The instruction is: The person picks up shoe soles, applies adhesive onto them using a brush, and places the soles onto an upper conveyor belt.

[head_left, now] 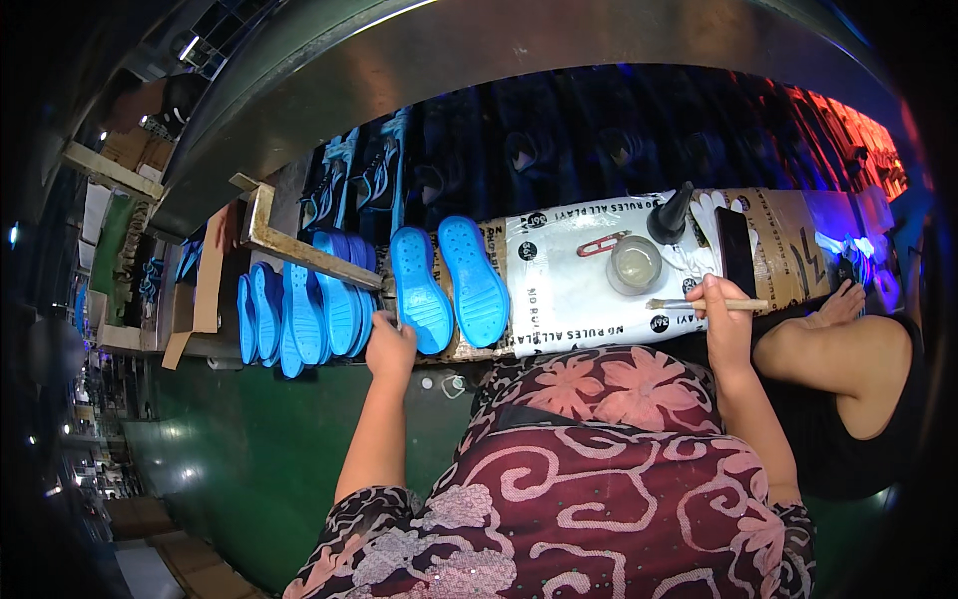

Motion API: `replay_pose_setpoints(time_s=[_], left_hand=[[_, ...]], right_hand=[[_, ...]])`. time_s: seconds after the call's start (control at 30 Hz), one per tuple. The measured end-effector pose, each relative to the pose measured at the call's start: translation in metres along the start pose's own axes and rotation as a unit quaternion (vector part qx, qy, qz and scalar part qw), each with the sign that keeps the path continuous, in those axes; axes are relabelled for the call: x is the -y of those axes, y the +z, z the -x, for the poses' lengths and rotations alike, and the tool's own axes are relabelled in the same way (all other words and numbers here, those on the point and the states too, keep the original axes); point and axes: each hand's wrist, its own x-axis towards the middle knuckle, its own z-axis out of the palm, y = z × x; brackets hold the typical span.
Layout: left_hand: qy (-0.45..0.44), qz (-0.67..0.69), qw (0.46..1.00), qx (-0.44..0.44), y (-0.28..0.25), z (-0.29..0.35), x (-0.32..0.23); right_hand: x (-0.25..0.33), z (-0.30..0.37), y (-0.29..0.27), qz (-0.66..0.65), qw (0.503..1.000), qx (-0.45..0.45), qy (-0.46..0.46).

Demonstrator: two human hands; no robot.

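Note:
My left hand (391, 347) is closed at the lower left edge of a blue shoe sole (420, 290), fingers curled and partly hidden. A second blue sole (473, 285) lies just right of it. In my right hand (726, 324) is a brush with a wooden handle (746, 304), its bristles pointing left over the white printed sheet (559, 319). Beyond the bristles stands a round cup of cloudy liquid (635, 266). Further left, several more blue soles (304, 314) stand in a leaning row.
On the sheet lie a red cutter-like tool (603, 245), a dark cone-nozzled bottle (674, 215) and white gloves (711, 215). A dark phone-like slab (736, 250) is beside them. A metal bracket (289, 245) juts over the soles. Dark shoes (374, 180) line the far side; another person's arm (838, 364) is at right.

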Motion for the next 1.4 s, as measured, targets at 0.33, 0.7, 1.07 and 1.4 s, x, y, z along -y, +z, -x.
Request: replay_pose_setpoints(time_s=[0.33, 0.7, 1.07, 1.4], left_hand=[[-0.111, 0.478, 0.830, 0.266, 0.013, 0.061, -0.063], [-0.128, 0.762, 0.508, 0.381, 0.001, 0.025, -0.112], [0.207, 0.566, 0.778, 0.177, -0.056, 0.099, -0.165], [0.300, 0.553, 0.767, 0.127, -0.058, 0.116, -0.175]], right_hand=[[0.006, 0.006, 0.004, -0.003, 0.999, -0.020, 0.050], [0.013, 0.006, -0.002, -0.034, 0.998, -0.025, 0.050], [0.080, -0.002, 0.021, 0.007, 0.986, 0.094, -0.135], [0.084, 0.004, 0.049, 0.082, 0.941, 0.126, -0.304]])
